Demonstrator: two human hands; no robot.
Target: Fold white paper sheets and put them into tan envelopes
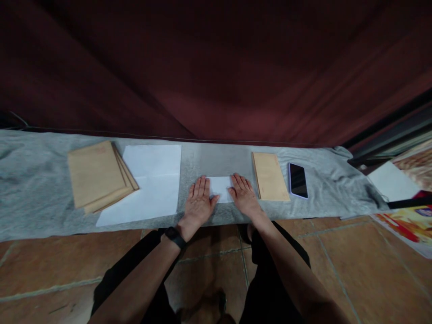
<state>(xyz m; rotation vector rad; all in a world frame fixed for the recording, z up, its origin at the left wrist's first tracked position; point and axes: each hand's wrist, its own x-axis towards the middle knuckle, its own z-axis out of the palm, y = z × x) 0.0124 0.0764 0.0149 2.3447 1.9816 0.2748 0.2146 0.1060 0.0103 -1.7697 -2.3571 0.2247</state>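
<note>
A small white folded sheet of paper (221, 189) lies flat on the grey cloth in front of me. My left hand (199, 201) rests open and flat over its left end, thumb pointing inward. Over the right end lies my right hand (245, 194), also flat with fingers stretched out. The paper's two ends are hidden under my hands. To the left are larger white sheets (157, 180), partly covered by a pile of brown envelopes (96, 173). Just right of my right hand is a smaller stack of brown envelopes (271, 176).
A phone (298, 180) in a light purple case lies right of the smaller stack. The grey cloth (327, 180) covers the narrow bench. Behind it hangs a dark red curtain (216, 90). Tiled floor (324, 252) shows below, with a colourful printed package (411, 225) at right.
</note>
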